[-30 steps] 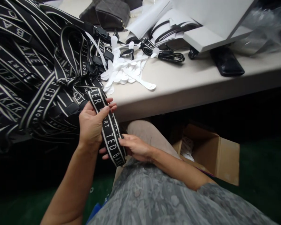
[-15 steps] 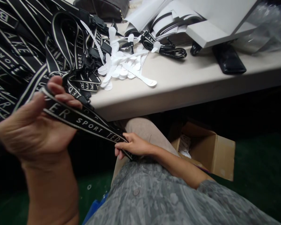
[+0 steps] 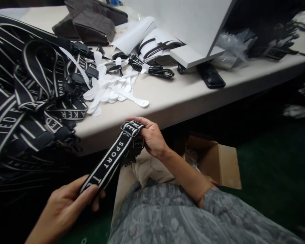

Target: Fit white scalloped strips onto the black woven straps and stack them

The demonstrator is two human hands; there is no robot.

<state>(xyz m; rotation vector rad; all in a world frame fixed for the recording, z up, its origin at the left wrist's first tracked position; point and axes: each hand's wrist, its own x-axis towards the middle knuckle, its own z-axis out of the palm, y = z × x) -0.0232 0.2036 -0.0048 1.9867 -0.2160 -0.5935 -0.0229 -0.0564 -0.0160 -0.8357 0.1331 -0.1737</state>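
Shirt [image 3: 165, 210]: grey, patterned; I see it along the bottom of the head view.
Left hand [image 3: 66, 205]: closed; I read a grip on the near end of the black strap [image 3: 110, 161], thumb on the upper face.
Strap position: folded in layers, slanting between both hands, in front of the table edge and partly above the lap; white edge stripes, "SPORT" legible.
Slider buckle [image 3: 130, 129]: on the strap, at its far end, just beside the right fingers.
Right hand [image 3: 154, 139]: closed, gripping the strap's far end.
Cardboard box [image 3: 227, 167]: flaps open, below table level, right of the right forearm; I see white material inside.
Table [image 3: 165, 105]: pale surface, beyond the hands.
Strap pile [image 3: 6, 127]: left side, tangled, lettered alike.
White tags [image 3: 114, 93]: loose heap, right of the strap pile.
Bundled strap [image 3: 160, 72]: beyond the white tags, with a white tag around it.
White stand [image 3: 190, 30]: farther back, right of the papers [image 3: 136, 35].
Brown pouches [image 3: 94, 28]: far left-centre, behind the white tags.
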